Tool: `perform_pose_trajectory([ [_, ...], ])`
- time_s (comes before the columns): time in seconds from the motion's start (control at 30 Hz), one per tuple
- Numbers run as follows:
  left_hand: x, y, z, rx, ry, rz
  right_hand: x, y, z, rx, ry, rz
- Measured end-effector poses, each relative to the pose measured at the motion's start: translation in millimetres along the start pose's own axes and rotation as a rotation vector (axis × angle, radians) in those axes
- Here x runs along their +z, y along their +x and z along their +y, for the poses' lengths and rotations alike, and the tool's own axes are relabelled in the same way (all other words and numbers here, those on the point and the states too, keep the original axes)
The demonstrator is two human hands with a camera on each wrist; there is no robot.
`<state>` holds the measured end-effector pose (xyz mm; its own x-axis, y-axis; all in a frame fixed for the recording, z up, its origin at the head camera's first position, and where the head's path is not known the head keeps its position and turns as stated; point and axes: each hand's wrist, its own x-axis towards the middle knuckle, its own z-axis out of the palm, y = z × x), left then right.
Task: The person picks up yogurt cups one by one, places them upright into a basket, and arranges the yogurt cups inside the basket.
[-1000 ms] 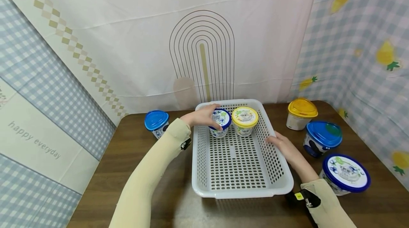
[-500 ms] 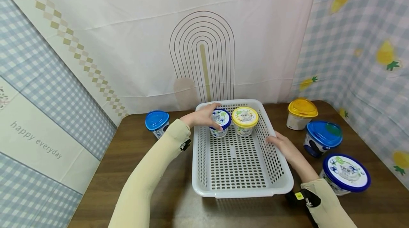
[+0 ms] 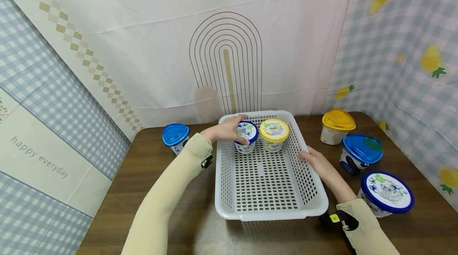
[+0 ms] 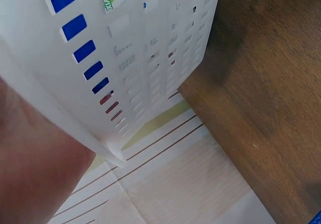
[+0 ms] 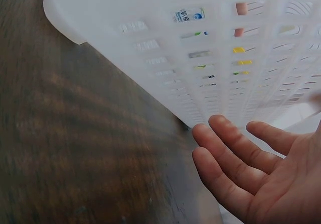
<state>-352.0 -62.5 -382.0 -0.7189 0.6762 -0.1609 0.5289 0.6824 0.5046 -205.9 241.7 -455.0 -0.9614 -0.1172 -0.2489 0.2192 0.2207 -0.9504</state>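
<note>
Inside a white plastic basket (image 3: 261,187), two yogurt tubs stand side by side near the back. My left hand (image 3: 227,130) reaches over the left rim and holds the blue-lidded yogurt tub (image 3: 247,131), thumb in front and fingers behind. Touching or nearly touching it on the right is a yellow-lidded yogurt tub (image 3: 274,130). My right hand (image 3: 318,161) holds the basket's right rim, its thumb over the edge. In the right wrist view its fingers (image 5: 235,158) lie loosely bent outside the perforated wall. The left wrist view shows blue through the basket's holes.
At the table's back left stands a blue-lidded cup (image 3: 175,135). Along the right are a yellow-lidded cup (image 3: 338,122), another blue-lidded cup (image 3: 362,149) and a large blue-rimmed tub (image 3: 388,192). Patterned cloth (image 3: 229,68) hangs behind the wooden table (image 3: 143,183).
</note>
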Motion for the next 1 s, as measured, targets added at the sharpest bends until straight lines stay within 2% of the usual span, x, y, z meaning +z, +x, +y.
perform_pose_trajectory([
  [0.27, -2.0, -3.3, -1.3, 0.035, -0.036, 0.036, -0.6, -0.6, -1.2, -0.001, -0.015, 0.003],
  [0.47, -5.8, -7.3, -4.1, 0.018, -0.072, 0.07, -1.5, 0.0, -0.6, -0.004, -0.023, 0.004],
  [1.0, -25.1, -19.5, -4.9, 0.052, -0.054, 0.186, -2.0, -0.2, -0.5, -0.005, -0.005, -0.008],
])
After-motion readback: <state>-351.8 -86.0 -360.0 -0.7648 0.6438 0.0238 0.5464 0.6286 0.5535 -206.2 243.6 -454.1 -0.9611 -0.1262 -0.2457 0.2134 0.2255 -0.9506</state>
